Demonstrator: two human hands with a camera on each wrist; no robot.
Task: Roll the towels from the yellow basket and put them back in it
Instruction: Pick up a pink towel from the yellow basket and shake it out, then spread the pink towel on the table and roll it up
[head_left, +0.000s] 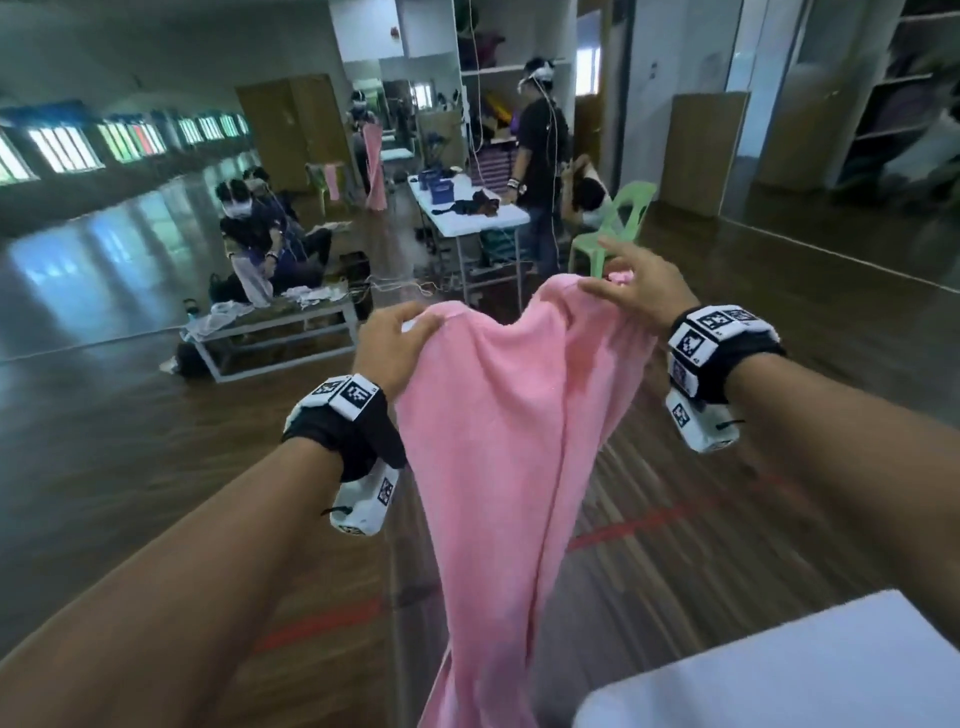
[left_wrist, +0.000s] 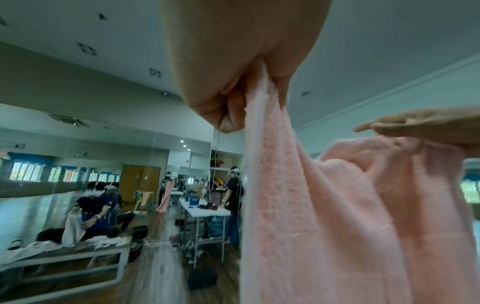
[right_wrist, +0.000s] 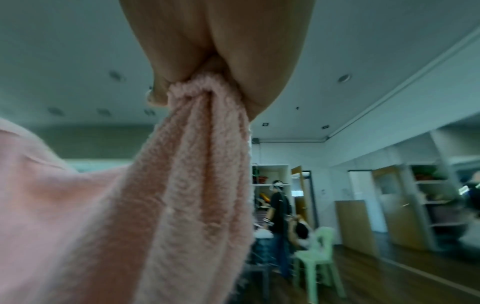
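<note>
On the far left I see a low grey bench with cloths on it, well away from me. Nearer, my left hand pinches one top corner of the soft pink fluffy towel; the thumb lies on top and the fingers curl under. The towel hangs down in the air between my two hands, sagging in the middle, and its bottom end drops out of sight. My right hand pinches the other top corner, bunched up, with one finger sticking out straight. Low on the right is a corner of a white flat table.

I think I am shaking the towel open. Next it needs to go flat on the table so I can roll it.

The left wrist view shows my curled fingers squeezing the towel edge, which the head view hides. The right wrist view shows the gathered corner tucked in my hand. I cannot see the yellow basket in any view.
</note>
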